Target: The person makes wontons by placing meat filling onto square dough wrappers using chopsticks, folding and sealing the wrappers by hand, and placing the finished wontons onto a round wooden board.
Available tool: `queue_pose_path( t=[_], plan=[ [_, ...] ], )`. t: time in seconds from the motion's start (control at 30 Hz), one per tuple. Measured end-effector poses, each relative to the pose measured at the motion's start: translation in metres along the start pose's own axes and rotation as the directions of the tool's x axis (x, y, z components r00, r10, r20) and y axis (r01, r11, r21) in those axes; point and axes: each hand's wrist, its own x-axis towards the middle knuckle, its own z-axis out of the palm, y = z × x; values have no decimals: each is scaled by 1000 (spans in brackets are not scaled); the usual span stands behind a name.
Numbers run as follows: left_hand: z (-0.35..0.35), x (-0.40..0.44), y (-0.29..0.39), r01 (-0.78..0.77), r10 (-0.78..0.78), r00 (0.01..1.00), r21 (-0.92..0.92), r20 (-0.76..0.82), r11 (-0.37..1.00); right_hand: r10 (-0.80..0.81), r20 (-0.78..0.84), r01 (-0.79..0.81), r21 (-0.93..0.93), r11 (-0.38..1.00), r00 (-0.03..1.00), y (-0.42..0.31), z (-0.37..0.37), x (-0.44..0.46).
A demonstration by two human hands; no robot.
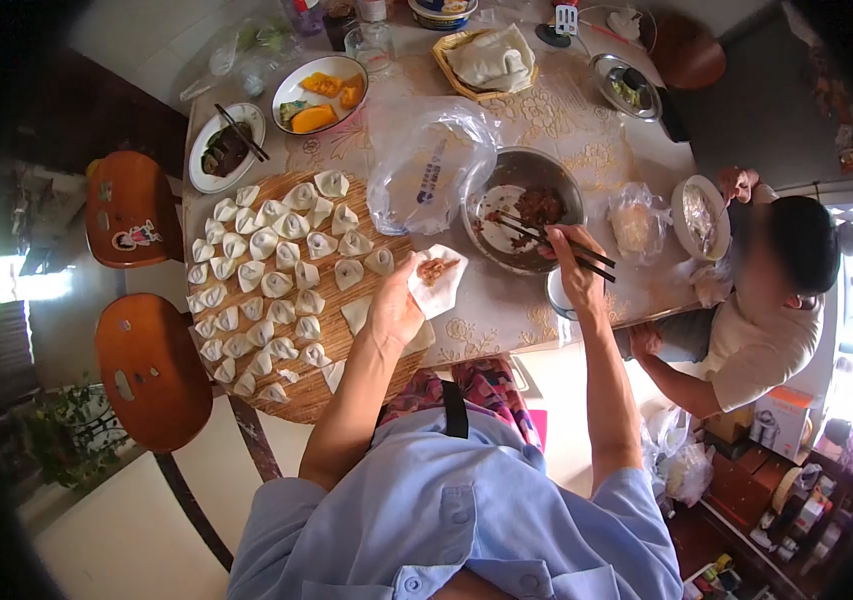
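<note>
On the palm of my left hand point(394, 308) lies a square dumpling wrapper point(434, 297) with a dab of meat filling point(436, 271) on it. My right hand point(579, 268) grips a pair of dark chopsticks point(532, 228), their tips inside a metal bowl point(575, 190) that holds more minced meat point(540, 206). A round wooden board point(332, 312) to the left carries several rows of folded wontons point(277, 240). Flat wrappers point(412, 337) lie at the board's right edge, partly behind my left hand and forearm.
A clear plastic bag point(417, 165) lies between board and bowl. Beyond stand a plate of greens point(247, 175), a bowl with orange pieces point(322, 70) and a cloth-topped basket point(442, 50). At right, a person point(772, 300) sits near a white bowl point(682, 222). Two wooden chairs point(142, 350) stand at left.
</note>
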Motion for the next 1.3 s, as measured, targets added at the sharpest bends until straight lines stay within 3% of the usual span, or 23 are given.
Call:
queue_pose_path(
  t=[0.37,0.6,0.7,1.0,1.13,1.23,1.3],
  plan=[
    [6,35,-17,-201,205,975,46,-82,978,2,44,-4,44,999,999,-1,16,-2],
    [17,51,-15,-303,304,948,29,-98,953,112,-50,-96,245,965,992,1,20,-13],
    [23,62,-12,-323,325,937,42,-125,946,151,-70,-133,216,967,986,6,21,-16],
    [49,60,-11,-296,306,944,94,-119,950,65,-150,-27,244,969,987,-14,25,-35],
    [36,59,-12,-267,268,962,30,-44,963,-92,-171,116,132,984,981,-35,30,-52],
    [37,45,-9,-247,247,969,-27,17,969,-386,3,381,-167,909,923,-62,33,-66],
    [39,36,-6,-217,221,975,-98,27,971,-432,200,475,-313,822,880,-75,34,-77]
  ],
)
